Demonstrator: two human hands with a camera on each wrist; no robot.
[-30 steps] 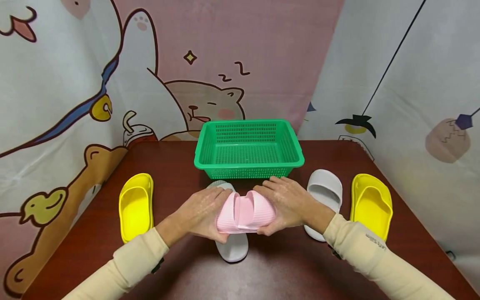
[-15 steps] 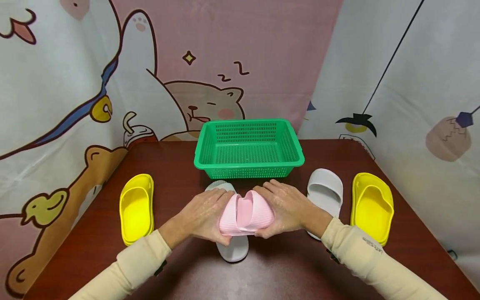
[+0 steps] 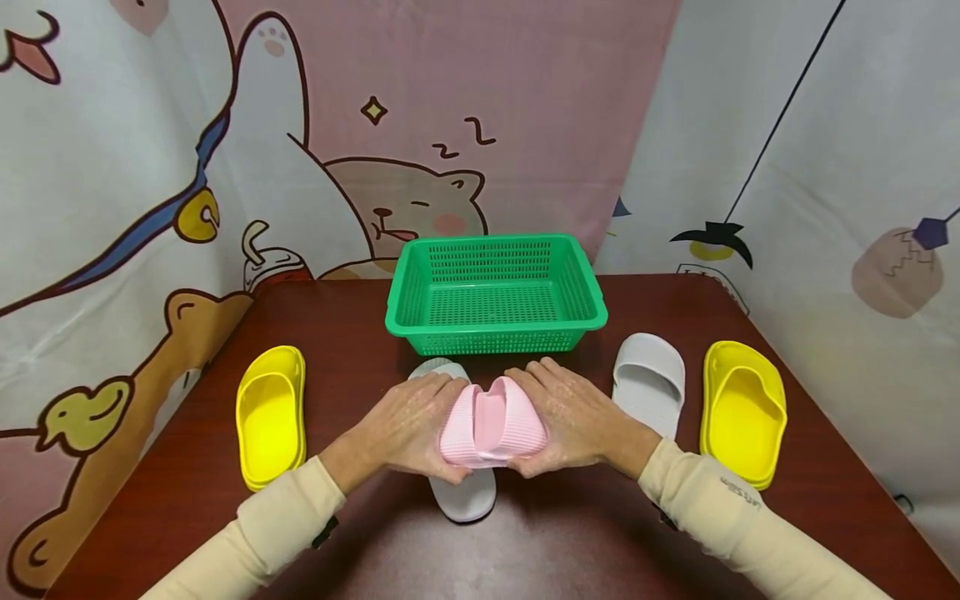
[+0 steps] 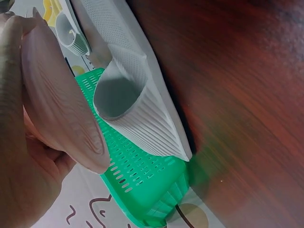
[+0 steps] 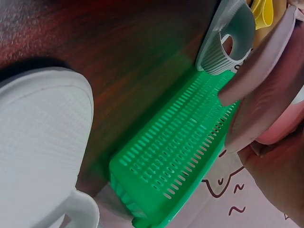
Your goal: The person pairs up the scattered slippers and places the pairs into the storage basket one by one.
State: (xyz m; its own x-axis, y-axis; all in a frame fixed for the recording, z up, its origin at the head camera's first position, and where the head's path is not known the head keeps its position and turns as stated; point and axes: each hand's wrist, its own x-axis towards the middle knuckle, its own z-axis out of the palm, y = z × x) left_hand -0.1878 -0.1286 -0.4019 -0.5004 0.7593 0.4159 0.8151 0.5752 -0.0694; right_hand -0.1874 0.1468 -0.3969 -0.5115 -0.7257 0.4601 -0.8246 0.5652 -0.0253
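Between both hands I hold pink slippers [image 3: 525, 427] above the table, a ribbed strap at each end and the footbeds overlapping in the middle. My left hand [image 3: 412, 425] grips the left end, thumb below and fingers over the top. The right hand [image 3: 576, 417] grips the opposite end the same way. In the right wrist view, two pink soles [image 5: 263, 90] lie layered against each other. Partly hidden beneath them in the head view is a white slipper [image 3: 463, 496] on the table. Its ribbed strap [image 4: 147, 118] shows in the left wrist view.
A green perforated basket [image 3: 592, 321] with nothing in it stands at the back of the dark wooden table [image 3: 555, 550]. Another white slipper [image 3: 647, 383] lies right of my right hand. Yellow slippers lie at the left [image 3: 272, 425] and right [image 3: 744, 417] sides.
My hands have drawn slightly closer together, and the pink slippers look a little narrower between them. Everything on the table stays in place.
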